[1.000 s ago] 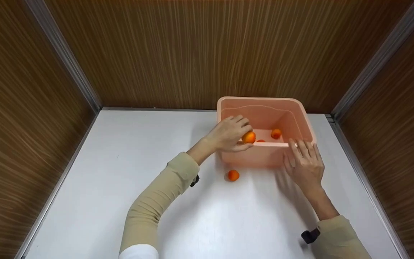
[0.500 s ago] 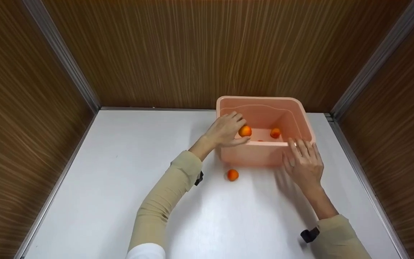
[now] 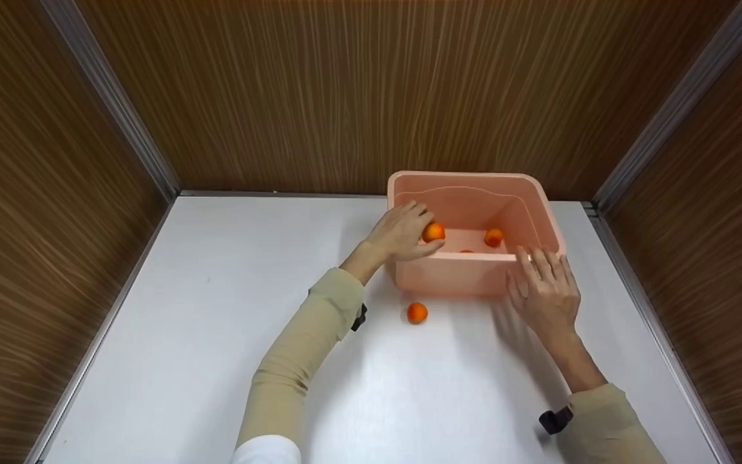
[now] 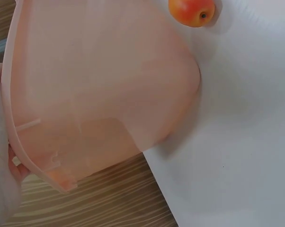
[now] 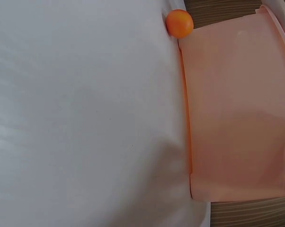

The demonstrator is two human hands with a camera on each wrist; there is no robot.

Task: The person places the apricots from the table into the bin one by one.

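- Left hand [image 3: 402, 233] reaches over the near-left corner of the pink bin [image 3: 474, 274], fingers curled round an orange fruit [image 3: 433, 232].
- Held fruit sits inside the bin's rim line, above the floor of the bin, close to the left wall.
- Left thumb lies along the bin's near rim, touching or just above it; can't tell which.
- Right hand [image 3: 546, 290] lies flat against the bin's near-right corner, fingers straight and spread, fingertips on the rim. Holds nothing.
- Bin stands upright on the white table [image 3: 216, 335], pushed up to the wood back wall [image 3: 345, 96], right of centre.
- Inside the bin: second fruit [image 3: 493, 238] on the floor near the right wall. A small orange sliver [image 3: 467, 251] shows just above the near rim; mostly hidden, likely another fruit.
- Loose fruit [image 3: 417, 312] on the table just in front of the bin's near-left corner, not touching the bin, between the two forearms.
- Left wrist view: bin's outer wall [image 4: 100, 90] fills the frame, loose fruit [image 4: 191, 11] at the top edge on the table, a bit of the hand at the left edge.
- Right wrist view: bin wall [image 5: 237, 113] on the right, loose fruit [image 5: 179, 23] just beside its corner.
- Both sleeves beige.
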